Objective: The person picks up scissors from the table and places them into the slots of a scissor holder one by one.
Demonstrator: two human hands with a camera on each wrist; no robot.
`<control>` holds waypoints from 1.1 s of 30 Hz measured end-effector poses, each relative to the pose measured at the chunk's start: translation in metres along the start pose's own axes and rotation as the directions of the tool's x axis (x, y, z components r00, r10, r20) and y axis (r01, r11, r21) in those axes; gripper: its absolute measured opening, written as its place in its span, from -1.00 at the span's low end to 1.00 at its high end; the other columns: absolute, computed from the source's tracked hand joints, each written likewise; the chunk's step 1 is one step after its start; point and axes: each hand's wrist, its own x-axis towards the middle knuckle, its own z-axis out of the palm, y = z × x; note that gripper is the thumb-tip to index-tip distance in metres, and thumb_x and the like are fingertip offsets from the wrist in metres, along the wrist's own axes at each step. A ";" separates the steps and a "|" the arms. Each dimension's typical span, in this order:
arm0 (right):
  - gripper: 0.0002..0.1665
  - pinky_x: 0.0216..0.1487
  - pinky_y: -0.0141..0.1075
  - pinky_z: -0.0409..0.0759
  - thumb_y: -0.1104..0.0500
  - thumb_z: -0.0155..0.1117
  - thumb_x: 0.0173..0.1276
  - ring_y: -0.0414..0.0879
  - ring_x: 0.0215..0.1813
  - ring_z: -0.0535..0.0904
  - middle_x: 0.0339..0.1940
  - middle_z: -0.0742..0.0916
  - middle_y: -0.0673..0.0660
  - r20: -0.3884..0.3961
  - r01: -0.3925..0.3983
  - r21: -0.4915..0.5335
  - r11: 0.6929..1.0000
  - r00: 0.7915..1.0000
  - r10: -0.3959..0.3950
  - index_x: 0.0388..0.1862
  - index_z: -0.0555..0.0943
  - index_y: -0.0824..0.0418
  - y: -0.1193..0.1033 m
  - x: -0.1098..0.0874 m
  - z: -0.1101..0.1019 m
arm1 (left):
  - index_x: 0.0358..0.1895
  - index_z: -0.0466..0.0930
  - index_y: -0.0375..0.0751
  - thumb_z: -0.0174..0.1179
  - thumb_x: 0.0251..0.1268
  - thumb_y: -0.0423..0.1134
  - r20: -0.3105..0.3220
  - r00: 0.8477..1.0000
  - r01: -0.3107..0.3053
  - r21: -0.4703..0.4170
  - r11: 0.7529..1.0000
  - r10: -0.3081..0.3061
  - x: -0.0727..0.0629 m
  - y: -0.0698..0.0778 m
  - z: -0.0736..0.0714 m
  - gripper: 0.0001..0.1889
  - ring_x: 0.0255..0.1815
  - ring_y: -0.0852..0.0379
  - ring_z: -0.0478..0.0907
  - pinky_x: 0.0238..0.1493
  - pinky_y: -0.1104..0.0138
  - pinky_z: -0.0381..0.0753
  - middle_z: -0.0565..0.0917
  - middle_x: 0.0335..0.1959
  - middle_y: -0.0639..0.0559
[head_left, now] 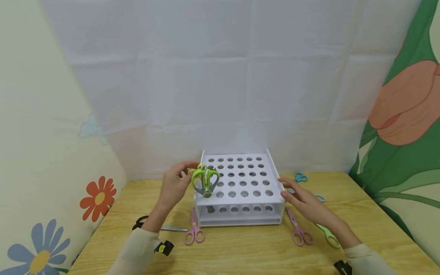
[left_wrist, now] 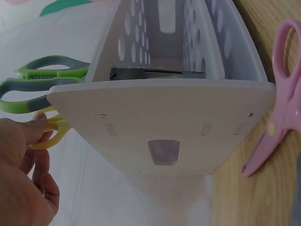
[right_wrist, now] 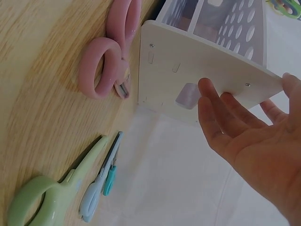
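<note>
A white rack (head_left: 237,204) with rows of round holes stands on the wooden table. Green-and-grey scissors (head_left: 206,179) sit upright at its front left corner, handles up and blades down through the rack. Behind them, my left hand (head_left: 175,185) pinches the yellow handle of another pair of scissors (left_wrist: 59,132) between thumb and fingers; the rack's side panel hides its blades in the left wrist view. On the rack's right side panel (right_wrist: 188,61), my right hand (right_wrist: 254,146) rests with fingers extended, holding nothing else.
Pink scissors (head_left: 194,229) lie by the rack's front left, with black-handled scissors (head_left: 165,228) partly behind my left wrist. To the right lie more pink scissors (head_left: 299,233), light green scissors (right_wrist: 51,193), light blue scissors (right_wrist: 96,188) and teal-blue scissors (head_left: 301,177). A white sheet (head_left: 220,76) hangs behind.
</note>
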 end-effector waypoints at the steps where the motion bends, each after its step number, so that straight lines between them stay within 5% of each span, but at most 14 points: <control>1: -0.40 0.14 0.21 0.53 -0.02 0.02 0.66 0.21 0.14 0.63 0.33 0.52 0.45 0.000 0.000 -0.001 1.000 1.000 0.000 0.58 0.25 0.09 0.000 0.000 0.000 | 0.01 0.76 -0.10 0.43 0.24 -0.40 0.013 1.000 -0.003 0.015 1.000 0.002 -0.001 -0.001 0.002 -0.71 -0.30 0.13 0.54 -0.30 0.25 0.42 0.76 -0.11 0.14; 7: -0.41 0.13 0.20 0.53 -0.02 0.03 0.66 0.20 0.14 0.63 0.34 0.51 0.45 -0.001 0.000 -0.001 1.000 1.000 0.000 0.57 0.26 0.06 0.001 0.000 0.000 | 0.05 0.75 -0.07 0.44 0.24 -0.36 0.076 0.997 -0.008 0.051 0.999 0.004 -0.005 -0.005 0.009 -0.68 -0.24 0.15 0.53 -0.29 0.07 0.52 0.72 -0.07 0.11; 21: -0.40 0.12 0.19 0.54 -0.02 0.02 0.67 0.23 0.15 0.62 0.34 0.50 0.46 0.000 0.005 -0.002 1.000 1.000 -0.005 0.58 0.25 0.07 0.000 -0.001 0.001 | 0.04 0.75 -0.19 0.42 0.23 -0.44 0.080 0.996 -0.047 0.041 0.998 0.044 -0.008 -0.009 0.011 -0.69 -0.25 0.13 0.51 -0.31 0.23 0.50 0.72 -0.16 0.03; 33: -0.41 0.12 0.21 0.54 -0.01 0.01 0.67 0.26 0.17 0.61 0.35 0.50 0.45 0.001 0.013 -0.006 1.000 1.000 -0.013 0.58 0.24 0.04 0.002 -0.001 0.001 | -0.13 0.76 -0.28 0.48 0.06 -0.52 0.088 0.995 -0.058 0.045 0.997 0.054 -0.010 -0.019 0.015 -0.73 -0.24 0.02 0.60 -0.30 0.13 0.55 0.75 -0.21 -0.07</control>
